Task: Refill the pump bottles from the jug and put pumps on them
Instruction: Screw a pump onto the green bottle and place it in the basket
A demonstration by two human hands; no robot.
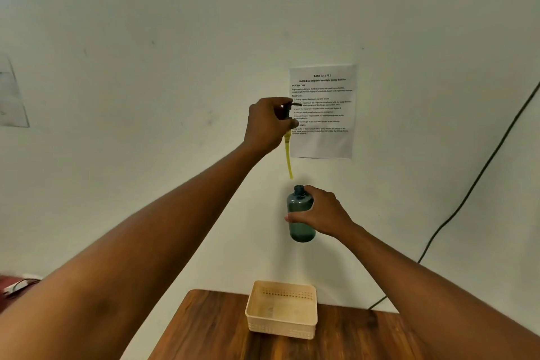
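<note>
At the bottom centre of the frame a cream slotted basket (282, 309) sits on the far edge of a wooden table (210, 330), with nothing visible inside it. Above it, in mid-air at centre right, the right hand (324, 213) wraps its fingers and thumb around a dark teal pump bottle (299, 222), held upright with its open neck pointing up. Higher still, the left hand (267, 123) pinches the black head of a pump (287, 137) between curled fingers and thumb; its yellow-green dip tube hangs almost straight down, the tip just above the bottle's mouth and a little to its left, not yet inside. That gap is what the next move seems to turn on — the tube's long axis runs vertical, roughly in line with the bottle's, so the likely need is a small shift to the right and then a lowering into the neck. How full the bottle is cannot be told through the tinted plastic, and no jug is in view. Behind the hands, a printed task sheet (323, 111) is stuck to the pale wall (146, 38) — a dark cable (479, 175) trails down the right side.
</note>
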